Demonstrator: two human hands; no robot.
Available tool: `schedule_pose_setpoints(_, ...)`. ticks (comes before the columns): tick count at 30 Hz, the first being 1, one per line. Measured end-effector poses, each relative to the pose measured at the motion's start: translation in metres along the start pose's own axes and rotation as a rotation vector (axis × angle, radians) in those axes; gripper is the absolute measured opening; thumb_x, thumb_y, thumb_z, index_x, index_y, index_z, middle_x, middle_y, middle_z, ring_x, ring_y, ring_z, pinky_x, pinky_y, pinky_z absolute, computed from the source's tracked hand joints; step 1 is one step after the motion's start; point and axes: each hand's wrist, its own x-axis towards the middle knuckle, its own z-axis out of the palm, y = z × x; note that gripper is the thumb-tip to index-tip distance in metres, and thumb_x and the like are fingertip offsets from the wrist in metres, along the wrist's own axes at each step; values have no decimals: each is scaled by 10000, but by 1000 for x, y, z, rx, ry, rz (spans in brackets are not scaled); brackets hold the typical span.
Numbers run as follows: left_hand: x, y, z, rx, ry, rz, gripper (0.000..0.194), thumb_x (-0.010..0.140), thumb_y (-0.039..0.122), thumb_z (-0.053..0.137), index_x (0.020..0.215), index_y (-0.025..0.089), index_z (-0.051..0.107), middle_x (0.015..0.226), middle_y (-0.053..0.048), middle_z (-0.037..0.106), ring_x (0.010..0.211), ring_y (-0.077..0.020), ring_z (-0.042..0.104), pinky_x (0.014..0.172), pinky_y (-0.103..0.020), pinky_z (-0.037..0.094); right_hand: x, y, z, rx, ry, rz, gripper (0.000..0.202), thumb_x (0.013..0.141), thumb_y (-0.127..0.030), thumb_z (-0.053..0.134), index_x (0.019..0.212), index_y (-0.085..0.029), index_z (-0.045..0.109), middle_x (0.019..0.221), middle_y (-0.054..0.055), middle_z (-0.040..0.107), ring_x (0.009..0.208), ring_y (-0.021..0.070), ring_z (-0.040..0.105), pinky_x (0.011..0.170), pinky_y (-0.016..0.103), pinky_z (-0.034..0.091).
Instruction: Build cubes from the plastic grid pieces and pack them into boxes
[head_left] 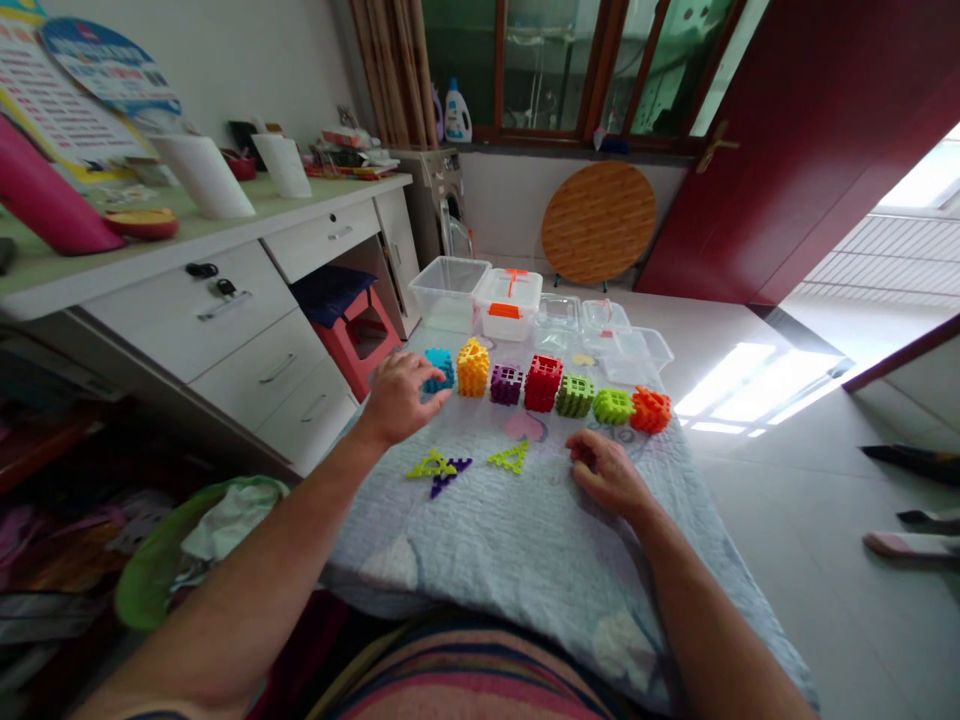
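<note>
A row of toy blocks built from notched plastic pieces stands across the table. From left to right are a blue block (442, 368), a yellow block (472, 368), a purple block (506, 384), a red block (543, 383), an olive-green block (575, 396), a lime block (613, 406) and an orange block (651, 409). My left hand (405, 395) is at the blue block, fingers apart, partly covering it; contact is unclear. My right hand (604, 468) rests loosely curled on the cloth, nothing visible in it. Between them lie lime triangle pieces (510, 458) and a purple triangle piece (450, 478).
Behind the blocks stand an open clear bin (450, 285), a lidded box (510, 305) with orange latches and several clear containers (559, 318). A patterned cloth (517, 560) covers the table. Left are a white desk (247, 310), a stool (356, 325) and a green basket (135, 580).
</note>
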Motion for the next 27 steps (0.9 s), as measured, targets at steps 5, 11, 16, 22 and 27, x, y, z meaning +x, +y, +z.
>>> schedule_pose_setpoints(5, -54, 2, -1, -194, -394, 73, 536, 693, 454, 750, 1148, 199, 629, 1145, -89, 624, 1083, -272, 568, 965, -403, 434, 0, -1, 2, -37, -14, -14, 217, 677, -112, 473, 853, -180, 579, 689, -13, 549, 610, 134, 505, 605, 257, 400)
schedule_pose_setpoints(11, -79, 9, 8, -269, -456, -39, 401, 736, 321, 689, 1109, 183, 638, 1096, -89, 630, 1041, -247, 601, 940, -365, 468, 3, -15, 19, -139, 19, -162, 269, 729, -113, 527, 975, -173, 618, 944, 77, 648, 901, 224, 543, 844, 367, 434)
schedule_pose_setpoints(16, -77, 13, 8, -287, -398, -88, 257, 746, 312, 647, 975, 197, 665, 970, -61, 651, 885, -221, 631, 809, -335, 501, 4, -35, 36, -202, -109, -267, 527, 786, -181, 616, 1304, -176, 524, 1289, 121, 595, 1164, 291, 450, 1000, 471, 351)
schedule_pose_setpoints(22, -73, 20, 3, -305, -327, -130, 131, 794, 235, 565, 870, 188, 661, 879, -37, 660, 785, -181, 616, 725, -294, 465, 8, -42, 40, -276, -179, -289, 210, 894, -222, 571, 1093, -197, 635, 1068, 92, 651, 1005, 237, 518, 902, 392, 373)
schedule_pose_setpoints(27, -66, 44, 2, -413, -248, -145, 108, 831, 241, 568, 846, 190, 663, 841, -23, 646, 733, -155, 594, 669, -263, 444, 9, -38, 39, -282, -147, -271, 136, 918, -174, 511, 949, -189, 642, 892, 65, 623, 890, 202, 531, 829, 338, 380)
